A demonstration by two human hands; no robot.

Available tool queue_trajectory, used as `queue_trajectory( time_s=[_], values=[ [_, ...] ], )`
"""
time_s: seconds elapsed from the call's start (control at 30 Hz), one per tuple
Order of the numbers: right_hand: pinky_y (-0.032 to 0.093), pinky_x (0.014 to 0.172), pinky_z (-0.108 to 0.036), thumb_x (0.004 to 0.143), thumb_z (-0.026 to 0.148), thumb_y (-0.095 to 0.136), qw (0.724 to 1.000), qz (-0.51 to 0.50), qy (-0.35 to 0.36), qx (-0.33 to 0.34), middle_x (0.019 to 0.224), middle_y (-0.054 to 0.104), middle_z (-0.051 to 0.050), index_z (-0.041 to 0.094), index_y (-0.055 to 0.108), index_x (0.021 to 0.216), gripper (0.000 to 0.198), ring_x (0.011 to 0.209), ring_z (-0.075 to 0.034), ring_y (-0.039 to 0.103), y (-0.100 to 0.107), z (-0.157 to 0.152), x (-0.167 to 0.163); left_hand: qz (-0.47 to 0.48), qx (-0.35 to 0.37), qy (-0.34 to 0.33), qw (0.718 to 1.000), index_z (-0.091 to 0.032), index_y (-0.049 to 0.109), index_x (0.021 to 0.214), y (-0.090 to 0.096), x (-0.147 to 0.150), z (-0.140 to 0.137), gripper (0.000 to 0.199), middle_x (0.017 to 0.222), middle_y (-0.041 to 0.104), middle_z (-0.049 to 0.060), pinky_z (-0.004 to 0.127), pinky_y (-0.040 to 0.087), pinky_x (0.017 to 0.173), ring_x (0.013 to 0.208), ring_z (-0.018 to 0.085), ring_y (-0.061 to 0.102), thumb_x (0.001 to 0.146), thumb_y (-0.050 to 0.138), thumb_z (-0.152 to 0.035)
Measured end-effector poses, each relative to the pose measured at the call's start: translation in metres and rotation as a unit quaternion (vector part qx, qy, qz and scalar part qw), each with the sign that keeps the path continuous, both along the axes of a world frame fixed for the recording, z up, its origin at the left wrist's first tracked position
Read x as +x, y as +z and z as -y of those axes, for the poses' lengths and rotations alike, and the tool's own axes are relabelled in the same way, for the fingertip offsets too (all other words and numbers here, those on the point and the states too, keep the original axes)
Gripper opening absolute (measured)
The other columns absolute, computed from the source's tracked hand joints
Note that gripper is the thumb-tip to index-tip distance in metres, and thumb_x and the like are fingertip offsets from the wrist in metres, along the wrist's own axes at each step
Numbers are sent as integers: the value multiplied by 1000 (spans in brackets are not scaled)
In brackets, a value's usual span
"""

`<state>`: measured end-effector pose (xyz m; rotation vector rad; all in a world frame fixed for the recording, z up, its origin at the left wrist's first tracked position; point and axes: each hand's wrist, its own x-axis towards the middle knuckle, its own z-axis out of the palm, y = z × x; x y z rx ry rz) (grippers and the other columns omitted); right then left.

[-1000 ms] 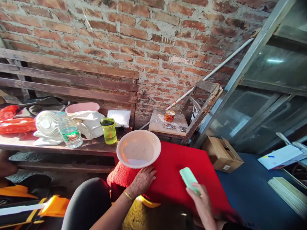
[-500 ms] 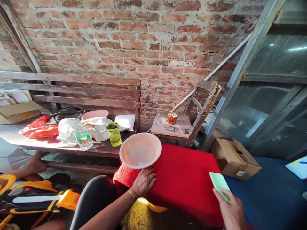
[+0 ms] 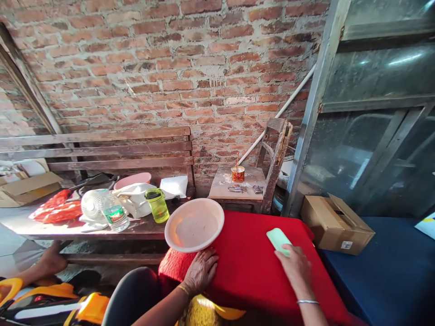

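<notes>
My right hand (image 3: 295,261) grips a pale green, flat, round-cornered block (image 3: 279,241) by its near end, over the right part of a red cloth (image 3: 243,253). What kind of thing the block is, I cannot tell. On the cloth's near left part my left hand (image 3: 201,271) lies flat with its fingers stretched out, close by the rim of a pale pink basin (image 3: 194,250). The basin stands at the far left corner of the cloth and holds a little clear liquid.
A wooden bench (image 3: 149,232) bears a yellow-green bottle (image 3: 157,206), a clear water bottle (image 3: 115,213), a white fan (image 3: 91,206) and a red bag (image 3: 56,208). Behind the cloth stands a chair (image 3: 217,190) with padlocks and a cup. At right, a cardboard box (image 3: 335,226) sits on a blue surface (image 3: 390,271).
My right hand has moved left with the green block, from the cloth's right edge to further over the cloth. The view has tilted up and turned right slightly. My left hand stays beside the basin.
</notes>
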<state>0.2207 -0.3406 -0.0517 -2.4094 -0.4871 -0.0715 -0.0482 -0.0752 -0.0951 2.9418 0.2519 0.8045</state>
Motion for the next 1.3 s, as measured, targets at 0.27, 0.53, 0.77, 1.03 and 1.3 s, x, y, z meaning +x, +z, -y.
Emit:
queue_trajectory(
  time_s=[0.27, 0.53, 0.77, 1.03, 1.3],
  values=[
    [43, 75, -55, 69, 64, 59, 974, 7, -186, 129, 86, 64, -15, 32, 69, 76, 33, 83, -39, 62, 4, 62, 36, 8, 3, 12, 1000, -24, 74, 111, 2, 1, 1, 31, 120, 74, 9, 46, 58, 102, 116, 26, 69, 94, 48, -19],
    [45, 87, -32, 70, 29, 73, 983, 4, 179, 50, 94, 68, 1, 30, 72, 86, 16, 95, -21, 66, -3, -103, -79, 15, 10, 23, 1000, -24, 75, 110, -3, 0, 1, 31, 122, 73, 9, 47, 57, 105, 120, 27, 67, 95, 48, -17],
    [43, 81, -41, 77, 44, 67, 998, -11, 51, -20, 98, 67, -7, 27, 74, 94, 25, 93, -29, 65, -4, -31, 6, 12, 14, 2, 1000, -23, 74, 112, -2, 0, 0, 31, 122, 73, 10, 45, 56, 104, 118, 26, 68, 95, 49, -17],
    [40, 66, -52, 61, 64, 65, 975, -80, -201, 41, 71, 64, -14, 27, 74, 75, 40, 66, -37, 60, -5, 129, 97, 22, -6, -5, 1000, -22, 74, 113, -3, 3, 2, 31, 122, 73, 10, 45, 53, 105, 118, 25, 67, 96, 49, -17],
    [50, 71, -44, 49, 73, 68, 937, -127, -230, 232, 83, 74, -12, 25, 69, 78, 56, 87, -36, 67, -18, 134, 65, 42, 22, -12, 999, -20, 73, 112, -17, 4, -5, 29, 120, 73, 11, 44, 52, 103, 116, 25, 68, 98, 47, -19]
  ],
)
